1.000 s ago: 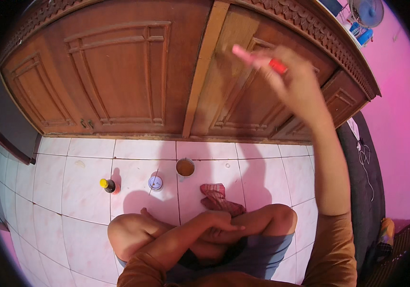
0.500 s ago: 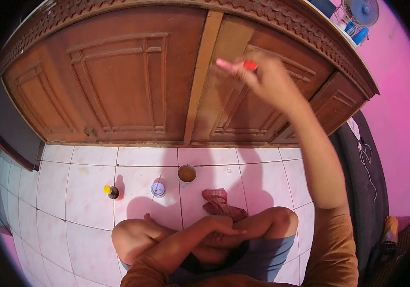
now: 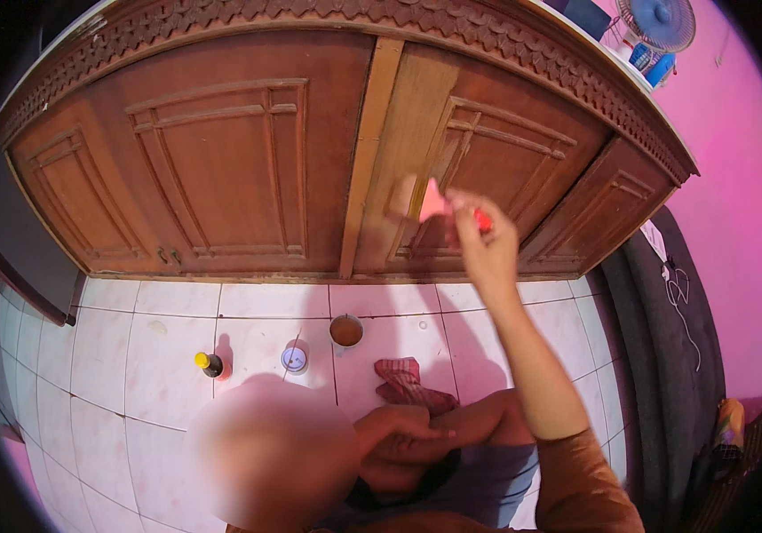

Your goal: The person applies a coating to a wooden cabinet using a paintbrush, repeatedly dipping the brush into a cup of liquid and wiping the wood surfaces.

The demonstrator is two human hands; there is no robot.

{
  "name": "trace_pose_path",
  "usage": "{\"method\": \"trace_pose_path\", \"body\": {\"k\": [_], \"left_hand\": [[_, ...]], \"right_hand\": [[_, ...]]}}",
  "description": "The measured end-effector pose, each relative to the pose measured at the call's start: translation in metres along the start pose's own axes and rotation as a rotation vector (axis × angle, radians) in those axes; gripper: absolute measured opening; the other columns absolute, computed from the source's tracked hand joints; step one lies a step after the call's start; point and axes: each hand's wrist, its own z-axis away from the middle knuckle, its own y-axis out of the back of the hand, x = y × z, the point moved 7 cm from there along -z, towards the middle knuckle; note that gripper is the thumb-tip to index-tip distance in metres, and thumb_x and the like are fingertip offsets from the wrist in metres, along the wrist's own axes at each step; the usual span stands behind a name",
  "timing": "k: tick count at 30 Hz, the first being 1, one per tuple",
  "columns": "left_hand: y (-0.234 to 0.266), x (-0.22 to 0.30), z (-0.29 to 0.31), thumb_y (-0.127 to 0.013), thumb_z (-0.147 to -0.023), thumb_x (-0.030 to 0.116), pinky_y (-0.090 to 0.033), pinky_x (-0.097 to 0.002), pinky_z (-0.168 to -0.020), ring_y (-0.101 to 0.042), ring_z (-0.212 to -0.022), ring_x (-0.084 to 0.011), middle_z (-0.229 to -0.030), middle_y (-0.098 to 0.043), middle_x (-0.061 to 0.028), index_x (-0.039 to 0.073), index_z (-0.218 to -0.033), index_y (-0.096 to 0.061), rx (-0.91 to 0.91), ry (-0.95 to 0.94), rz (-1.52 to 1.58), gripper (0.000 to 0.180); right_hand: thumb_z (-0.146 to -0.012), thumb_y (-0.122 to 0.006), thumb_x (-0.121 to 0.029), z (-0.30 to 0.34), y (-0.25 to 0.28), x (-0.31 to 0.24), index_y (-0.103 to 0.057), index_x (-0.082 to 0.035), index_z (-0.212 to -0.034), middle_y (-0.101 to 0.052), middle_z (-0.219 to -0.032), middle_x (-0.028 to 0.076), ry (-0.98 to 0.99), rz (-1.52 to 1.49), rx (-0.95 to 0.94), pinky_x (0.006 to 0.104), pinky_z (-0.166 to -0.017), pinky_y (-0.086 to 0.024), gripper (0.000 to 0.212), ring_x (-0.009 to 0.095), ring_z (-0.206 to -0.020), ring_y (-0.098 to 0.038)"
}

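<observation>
My right hand is raised in front of the brown wooden cabinet. Its fingers are closed round the red handle of a flat paintbrush with a pinkish ferrule. The brush points left, toward the lighter strip beside the right door's panel; its bristles are smeared, and I cannot tell if they touch the wood. My left hand rests over my crossed legs with fingers stretched out, holding nothing. On the floor ahead stand a cup of brown liquid, a small round whitish-lilac container and a crumpled red checked cloth.
A dark bottle with a yellow cap stands on the white tiles at the left. A dark grey cushion-like piece with a white cable lies along the right. A fan stands at the upper right. A blurred patch covers the lower left.
My right hand has come down and slightly inward along the cabinet door with the paintbrush. The left hand stays over my legs. The view has shifted slightly, and a blurred patch now covers my left knee.
</observation>
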Motion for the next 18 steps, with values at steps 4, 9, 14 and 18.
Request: {"method": "trace_pose_path", "body": {"k": [4,9,14,18], "left_hand": [[0.002,0.008,0.009,-0.040,-0.085,0.086,-0.060,-0.0349,-0.066,-0.071,-0.059,-0.0229,-0.060,-0.069,-0.0114,0.002,-0.057,-0.071,-0.010,0.030,0.003,0.093],[0.004,0.012,0.008,-0.039,-0.086,0.084,-0.060,-0.0324,-0.065,-0.070,-0.056,-0.0212,-0.056,-0.068,-0.0118,0.002,-0.054,-0.070,0.017,-0.017,-0.008,0.094],[0.006,0.012,0.014,-0.036,-0.087,0.084,-0.060,-0.0309,-0.064,-0.070,-0.056,-0.0207,-0.057,-0.068,-0.0112,0.002,-0.054,-0.070,0.001,-0.004,-0.002,0.095],[0.003,0.008,0.008,-0.035,-0.087,0.085,-0.059,-0.0287,-0.067,-0.070,-0.056,-0.0193,-0.057,-0.068,-0.0097,0.002,-0.053,-0.070,-0.006,-0.008,-0.044,0.096]], "right_hand": [[-0.099,-0.065,-0.022,0.032,-0.009,0.091,-0.065,0.001,-0.111,-0.068,-0.085,0.009,-0.350,-0.344,0.080,0.0283,-0.060,-0.057,0.026,0.014,-0.069,-0.064],[-0.095,-0.071,-0.023,0.038,-0.021,0.100,-0.063,0.002,-0.098,-0.069,-0.081,0.008,-0.235,-0.153,0.062,0.0274,-0.057,-0.055,0.026,0.013,-0.063,-0.065],[-0.091,-0.073,-0.025,0.012,-0.034,0.074,-0.063,0.000,-0.083,-0.065,-0.063,0.015,0.034,0.226,0.039,0.0378,-0.053,-0.050,0.029,0.023,-0.052,-0.065],[-0.094,-0.071,-0.030,-0.019,-0.046,0.040,-0.063,0.002,-0.077,-0.059,-0.053,0.008,0.320,0.550,0.050,0.0295,-0.047,-0.046,0.036,0.012,-0.050,-0.062]]}}
